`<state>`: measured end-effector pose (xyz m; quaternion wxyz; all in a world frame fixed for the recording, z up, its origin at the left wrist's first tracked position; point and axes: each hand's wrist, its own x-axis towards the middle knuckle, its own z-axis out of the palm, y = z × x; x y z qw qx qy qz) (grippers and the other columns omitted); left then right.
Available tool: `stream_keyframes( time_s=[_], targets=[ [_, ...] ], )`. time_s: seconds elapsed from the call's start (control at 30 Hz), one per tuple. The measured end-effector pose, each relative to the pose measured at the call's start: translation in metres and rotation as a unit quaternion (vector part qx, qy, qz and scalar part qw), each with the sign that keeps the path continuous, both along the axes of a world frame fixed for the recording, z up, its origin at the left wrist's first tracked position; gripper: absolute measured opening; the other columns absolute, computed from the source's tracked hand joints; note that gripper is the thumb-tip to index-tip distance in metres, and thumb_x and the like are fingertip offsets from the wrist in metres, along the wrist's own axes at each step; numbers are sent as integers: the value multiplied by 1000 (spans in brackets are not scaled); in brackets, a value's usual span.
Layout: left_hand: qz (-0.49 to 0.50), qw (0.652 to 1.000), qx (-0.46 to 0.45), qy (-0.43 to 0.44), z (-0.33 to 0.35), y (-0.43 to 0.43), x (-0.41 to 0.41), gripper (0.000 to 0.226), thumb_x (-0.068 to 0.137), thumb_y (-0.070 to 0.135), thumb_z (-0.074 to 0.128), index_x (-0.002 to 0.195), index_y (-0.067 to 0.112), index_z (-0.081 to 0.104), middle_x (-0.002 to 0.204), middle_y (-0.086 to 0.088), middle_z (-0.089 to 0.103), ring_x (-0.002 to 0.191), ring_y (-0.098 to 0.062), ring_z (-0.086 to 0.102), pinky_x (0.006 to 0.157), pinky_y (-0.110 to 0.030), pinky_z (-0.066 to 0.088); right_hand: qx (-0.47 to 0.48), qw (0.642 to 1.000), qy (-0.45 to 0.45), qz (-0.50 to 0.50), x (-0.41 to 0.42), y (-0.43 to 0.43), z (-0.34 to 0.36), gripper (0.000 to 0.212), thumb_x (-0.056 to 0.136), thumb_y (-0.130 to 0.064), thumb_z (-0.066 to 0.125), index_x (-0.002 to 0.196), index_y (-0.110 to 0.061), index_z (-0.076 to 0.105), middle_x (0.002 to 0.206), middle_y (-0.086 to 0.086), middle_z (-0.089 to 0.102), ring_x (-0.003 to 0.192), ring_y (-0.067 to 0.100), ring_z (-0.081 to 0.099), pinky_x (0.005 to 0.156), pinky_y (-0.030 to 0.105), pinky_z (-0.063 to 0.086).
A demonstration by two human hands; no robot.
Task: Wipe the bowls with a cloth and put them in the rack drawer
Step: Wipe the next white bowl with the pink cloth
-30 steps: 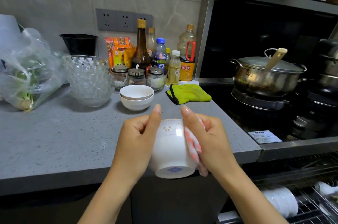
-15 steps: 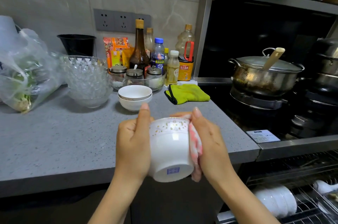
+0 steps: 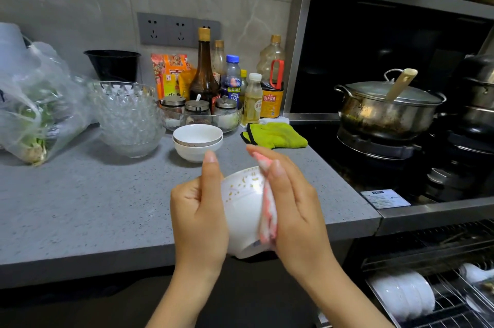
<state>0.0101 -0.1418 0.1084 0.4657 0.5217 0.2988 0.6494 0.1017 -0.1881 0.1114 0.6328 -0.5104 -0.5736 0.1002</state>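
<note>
I hold a white bowl [image 3: 244, 210] with gold specks near its rim over the counter's front edge, its foot tilted toward me. My left hand [image 3: 199, 216] grips its left side. My right hand [image 3: 295, 210] presses a pink and white cloth [image 3: 268, 216] against the bowl's right side. Two stacked white bowls [image 3: 197, 141] stand on the grey counter [image 3: 80, 207] behind my hands. At the lower right, the wire rack drawer [image 3: 454, 311] is pulled out with several white bowls [image 3: 403, 293] standing on edge in it.
A stack of glass bowls [image 3: 125, 116] and a plastic bag of greens [image 3: 34, 103] sit at the left. Sauce bottles [image 3: 204, 76], spice jars [image 3: 197, 111] and a green mitt [image 3: 275, 135] line the back. A lidded pot [image 3: 385, 111] stands on the stove at the right.
The bowl has turned in my hands, its foot swinging to the right. The cloth and my right hand slid up along its side, toward the rim.
</note>
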Motion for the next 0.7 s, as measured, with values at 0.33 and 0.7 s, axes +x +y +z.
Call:
stream_keyframes(
  time_s=[0.33,0.7],
  targets=[
    [-108,991,-68,-28,1,1,-10,52,65,57,56,47,10,42,44,-9,41,39,-17,43,40,-20,31,-127,982,132,39,18,-8,15,70,100,-33,35,32,-19,36,31,0,33,28,16,33,38,34,15],
    [-94,955,159,231,13,5,-9,69,81,63,42,48,3,35,41,-6,30,43,-11,27,43,-32,22,-122,990,37,66,14,-12,23,67,103,-22,34,39,-1,39,30,4,38,21,8,29,31,8,24]
  ],
)
